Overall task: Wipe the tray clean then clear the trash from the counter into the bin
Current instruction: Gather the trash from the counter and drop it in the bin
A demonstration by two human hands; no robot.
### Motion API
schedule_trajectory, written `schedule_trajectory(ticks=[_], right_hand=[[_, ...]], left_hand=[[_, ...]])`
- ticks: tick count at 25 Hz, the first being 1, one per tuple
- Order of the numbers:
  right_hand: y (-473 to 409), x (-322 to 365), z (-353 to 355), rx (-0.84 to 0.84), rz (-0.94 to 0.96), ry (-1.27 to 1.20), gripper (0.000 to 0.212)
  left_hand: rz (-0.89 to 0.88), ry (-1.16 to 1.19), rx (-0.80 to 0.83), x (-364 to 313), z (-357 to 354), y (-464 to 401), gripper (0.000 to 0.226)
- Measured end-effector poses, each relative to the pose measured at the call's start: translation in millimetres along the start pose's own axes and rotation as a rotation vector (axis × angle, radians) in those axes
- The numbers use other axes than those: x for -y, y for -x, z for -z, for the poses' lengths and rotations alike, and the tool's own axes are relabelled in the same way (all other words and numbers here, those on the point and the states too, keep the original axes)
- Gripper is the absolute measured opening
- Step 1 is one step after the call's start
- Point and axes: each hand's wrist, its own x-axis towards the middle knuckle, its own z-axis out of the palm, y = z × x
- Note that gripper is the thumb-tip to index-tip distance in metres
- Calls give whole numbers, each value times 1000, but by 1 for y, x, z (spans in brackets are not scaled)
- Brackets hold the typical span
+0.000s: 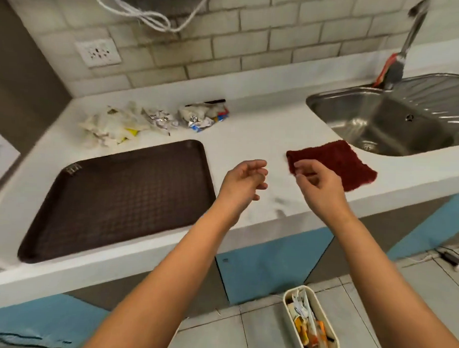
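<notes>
A dark brown tray lies flat on the white counter, left of centre. Crumpled wrappers and tissue, the trash, sit in a loose row behind the tray near the wall. A dark red cloth lies flat on the counter near the sink. My left hand hovers just right of the tray, fingers loosely curled, holding nothing. My right hand hangs over the cloth's near left corner, fingers loosely bent and empty. A white bin with wrappers inside stands on the floor below the counter.
A steel sink with a tap fills the right end of the counter. A wall socket sits on the tiled wall behind the trash. Blue cabinet fronts run under the counter; a cable lies on the floor at right.
</notes>
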Motion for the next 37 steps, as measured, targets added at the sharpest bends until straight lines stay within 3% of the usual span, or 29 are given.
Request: schedule_trajectory(ticks=[6, 14, 20, 25, 31, 35, 37], right_hand=[[-17, 45, -79, 83, -29, -9, 20], [-76, 41, -125, 143, -88, 33, 20], [-171, 23, -150, 256, -75, 68, 20], [-246, 12, -178, 318, -71, 110, 21], [-324, 18, -235, 412, 128, 252, 24], [-360, 37, -286, 494, 326, 409, 32], [-370, 44, -310, 625, 392, 551, 46]], left_hand=[[12, 29, -154, -7, 104, -17, 21], [35, 46, -304, -5, 174, -87, 21], [52, -57, -413, -7, 191, -178, 22], [60, -324, -466, -7, 200, -260, 25], [85, -697, -428, 24, 206, -334, 30], [93, -804, -480, 37, 203, -353, 16], [134, -811, -457, 38, 207, -359, 16]])
